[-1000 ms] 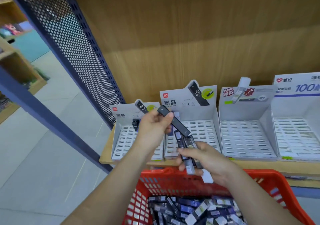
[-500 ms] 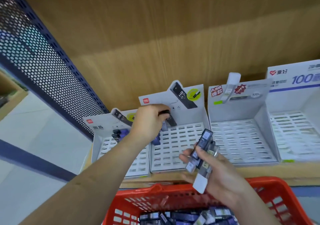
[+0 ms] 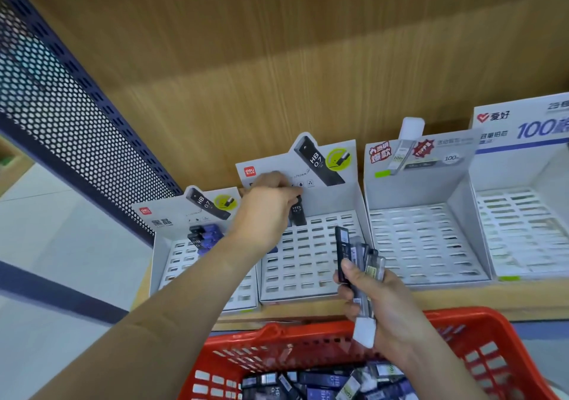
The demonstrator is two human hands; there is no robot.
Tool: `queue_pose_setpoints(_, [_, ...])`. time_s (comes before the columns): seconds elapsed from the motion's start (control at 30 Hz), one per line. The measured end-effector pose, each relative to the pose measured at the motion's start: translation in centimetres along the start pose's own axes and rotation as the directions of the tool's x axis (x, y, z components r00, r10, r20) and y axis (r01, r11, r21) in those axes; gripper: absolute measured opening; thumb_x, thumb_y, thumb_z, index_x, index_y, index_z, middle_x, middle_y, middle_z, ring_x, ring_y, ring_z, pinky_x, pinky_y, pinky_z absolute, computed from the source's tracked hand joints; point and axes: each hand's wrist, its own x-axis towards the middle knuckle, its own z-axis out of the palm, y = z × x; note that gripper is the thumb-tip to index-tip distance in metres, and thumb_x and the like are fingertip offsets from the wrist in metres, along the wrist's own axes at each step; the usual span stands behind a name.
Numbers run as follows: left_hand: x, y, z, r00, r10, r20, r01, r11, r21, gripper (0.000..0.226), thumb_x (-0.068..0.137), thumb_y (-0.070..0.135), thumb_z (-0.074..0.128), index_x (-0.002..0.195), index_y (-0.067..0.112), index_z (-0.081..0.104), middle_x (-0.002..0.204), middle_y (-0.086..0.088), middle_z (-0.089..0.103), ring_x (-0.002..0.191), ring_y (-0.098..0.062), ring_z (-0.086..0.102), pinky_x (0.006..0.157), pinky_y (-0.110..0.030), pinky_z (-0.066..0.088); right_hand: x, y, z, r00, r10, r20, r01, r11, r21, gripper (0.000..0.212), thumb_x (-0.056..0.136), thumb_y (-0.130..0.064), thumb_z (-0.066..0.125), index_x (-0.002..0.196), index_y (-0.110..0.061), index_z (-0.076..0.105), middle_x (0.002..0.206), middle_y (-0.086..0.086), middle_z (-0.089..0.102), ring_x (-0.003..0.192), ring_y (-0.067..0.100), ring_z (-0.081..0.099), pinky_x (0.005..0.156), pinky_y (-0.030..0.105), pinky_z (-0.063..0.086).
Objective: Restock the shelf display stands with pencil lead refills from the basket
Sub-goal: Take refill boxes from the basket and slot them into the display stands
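My left hand (image 3: pixel 267 206) pinches a black HB 0.7 lead refill case (image 3: pixel 297 214) upright at the back row of the second white display stand (image 3: pixel 311 264). In front of that stand's right part, my right hand (image 3: pixel 380 304) grips a bundle of several refill cases (image 3: pixel 358 261), black and clear ones fanned upward. The red basket (image 3: pixel 480 338) sits below, holding several more refills (image 3: pixel 320 382). The leftmost stand (image 3: pixel 175 255) has a few black and blue refills (image 3: pixel 203 234) slotted at its back.
Two more white slotted stands, one (image 3: pixel 425 239) right of centre and one (image 3: pixel 523 227) at the far right, stand with no refills visible. All rest on a wooden shelf (image 3: pixel 462 298) with a wood back panel. A dark perforated metal side panel (image 3: pixel 70 128) bounds the left.
My left hand carried the black case from mid-air to the back row of the second stand. The right hand raised its bundle. The camera moved closer to the shelf.
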Motion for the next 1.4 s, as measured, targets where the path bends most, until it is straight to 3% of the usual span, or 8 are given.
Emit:
queue_pose_setpoints(0.27, [0.0,0.5,0.5,1.0,0.006,-0.025,-0.002,0.989,0.146,0.01,0.08,0.005,0.066,0.081,0.009,0.075,0.087,-0.007,0.068,0.086,-0.034,0.058,0.071,-0.032,0.046,0.2,0.0,0.0,0.999,-0.029,-0.018,0.029,1.0,-0.005,0.02,0.071,-0.009,0.072,0.088,-0.006,0.062,0.063,0.002,0.059,0.055,0.015,0.048,0.036,0.019,0.034])
queue_pose_setpoints(0.37, [-1.5,2.6,-0.8,0.98,-0.186,0.067,0.194,0.97,-0.148,0.019,0.089,0.009,0.061,0.1,0.016,0.074,0.1,0.001,0.069,0.091,-0.018,0.06,0.081,-0.025,0.045,0.1,-0.2,0.2,1.0,0.017,0.014,-0.017,0.999,0.047,0.03,0.07,-0.004,0.074,0.094,-0.006,0.056,0.063,0.002,0.058,0.053,0.014,0.048,0.035,0.019,0.032])
queue_pose_setpoints(0.47, [-3.8,5.0,-3.1,0.862,-0.248,0.441,0.491,0.621,-0.611,0.027,0.093,0.009,0.058,0.115,0.022,0.067,0.11,0.008,0.069,0.087,-0.006,0.06,0.075,-0.022,0.05,-0.3,-0.6,0.4,0.988,0.073,0.136,-0.084,0.993,0.078,0.037,0.069,-0.003,0.075,0.1,-0.006,0.055,0.069,0.006,0.057,0.051,0.013,0.045,0.034,0.019,0.029])
queue_pose_setpoints(0.57, [-5.1,4.9,-5.4,0.811,-0.18,0.556,0.563,0.499,-0.659,0.025,0.088,0.005,0.064,0.111,0.015,0.07,0.111,-0.002,0.07,0.092,-0.009,0.064,0.077,-0.02,0.053,-0.8,-0.8,0.6,0.949,0.122,0.29,-0.131,0.991,0.012,0.051,0.066,-0.009,0.086,0.109,0.002,0.06,0.075,0.014,0.059,0.049,0.012,0.043,0.035,0.018,0.03])
queue_pose_setpoints(0.8, [-5.6,1.2,-10.6,0.819,-0.353,0.452,0.568,0.61,-0.553,0.007,0.07,0.006,0.078,0.074,0.006,0.072,0.057,-0.007,0.064,0.048,-0.011,0.055,0.05,-0.02,0.049,-1.0,0.1,3.5,0.948,0.168,0.269,-0.17,0.985,-0.016,0.032,0.076,-0.019,0.073,0.104,-0.004,0.067,0.077,0.014,0.063,0.052,0.012,0.043,0.035,0.017,0.03])
queue_pose_setpoints(0.93, [-6.6,-4.6,-14.0,0.873,-0.441,0.208,0.484,0.835,-0.262,0.023,0.083,0.006,0.07,0.077,0.029,0.071,0.064,0.003,0.071,0.059,-0.009,0.066,0.065,-0.022,0.055,-0.7,1.2,4.8,0.97,0.159,0.183,-0.164,0.986,0.009,0.042,0.075,-0.001,0.068,0.117,0.003,0.064,0.083,0.016,0.062,0.057,0.016,0.048,0.038,0.02,0.037])
queue_pose_setpoints(1.1, [-9.1,-10.2,-14.0,0.855,-0.515,0.068,0.515,0.857,0.021,0.013,0.086,0.011,0.068,0.096,0.015,0.076,0.087,-0.001,0.074,0.077,-0.014,0.064,0.075,-0.022,0.045,-0.5,2.3,6.6,0.964,0.192,0.183,-0.186,0.981,-0.047,0.024,0.087,0.002,0.065,0.111,0.004,0.065,0.073,0.017,0.063,0.062,0.023,0.062,0.054,0.033,0.058])
queue_pose_setpoints(1.4, [-9.8,-11.9,-9.8,0.895,-0.428,0.127,0.432,0.902,-0.01,0.019,0.087,0.015,0.068,0.105,0.016,0.074,0.106,0.003,0.071,0.091,-0.005,0.059,0.084,-0.014,0.039,0.3,3.5,9.7,0.969,0.16,0.187,-0.097,0.946,-0.308,0.027,0.091,-0.023,0.066,0.112,-0.006,0.064,0.091,0.013,0.075,0.069,0.02,0.071,0.051,0.028,0.054])
